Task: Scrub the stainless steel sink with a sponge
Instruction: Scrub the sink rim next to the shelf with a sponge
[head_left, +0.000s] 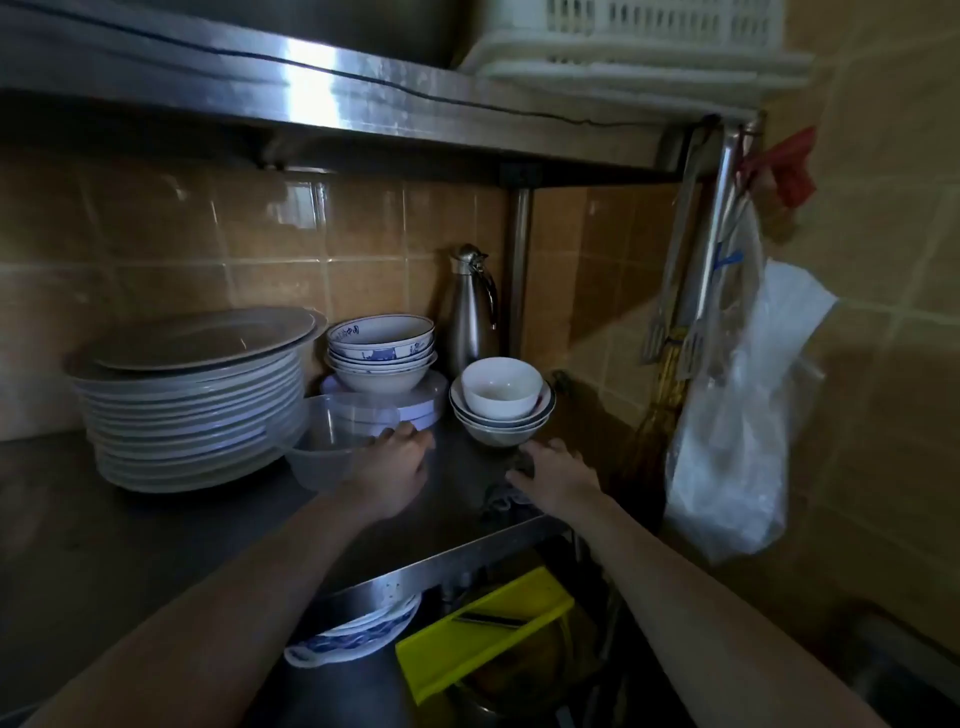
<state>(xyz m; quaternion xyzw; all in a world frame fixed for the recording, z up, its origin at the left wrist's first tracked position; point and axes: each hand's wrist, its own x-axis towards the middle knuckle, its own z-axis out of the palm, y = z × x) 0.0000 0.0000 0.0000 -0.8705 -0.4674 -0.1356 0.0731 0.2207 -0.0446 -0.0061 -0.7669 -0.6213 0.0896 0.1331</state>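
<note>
Dim light, steel shelf (156, 519) against a tiled wall. Both arms reach in over it.

Left hand (395, 467): lies flat on the shelf with its fingers fairly straight and released, gripping nothing. The fingertips are just beside the rim of a clear bowl (332, 447) and close to a round white box (434, 397) behind it.

Right hand (556, 473): palm down over a dark wad (504, 499) near the shelf's front edge, with the thumb side touching it. The wad could be a sponge or a cloth; it is too dark to say. I cannot tell whether the fingers are closing on it or only resting there.

Sink: not clearly seen. A steel edge (904, 670) shows in the lower right corner, well apart from both hands; I can't confirm it is the sink.

On the shelf:
- a tall stack of plates (197, 405) at left
- patterned bowls (382, 345) stacked on the white box
- a white bowl (501, 387) nested in others, just beyond the right hand
- a steel flask (470, 312) upright at the back

Below the shelf is a yellow slicer (483, 629), tilted. A plastic bag (737, 426) hangs at right.
</note>
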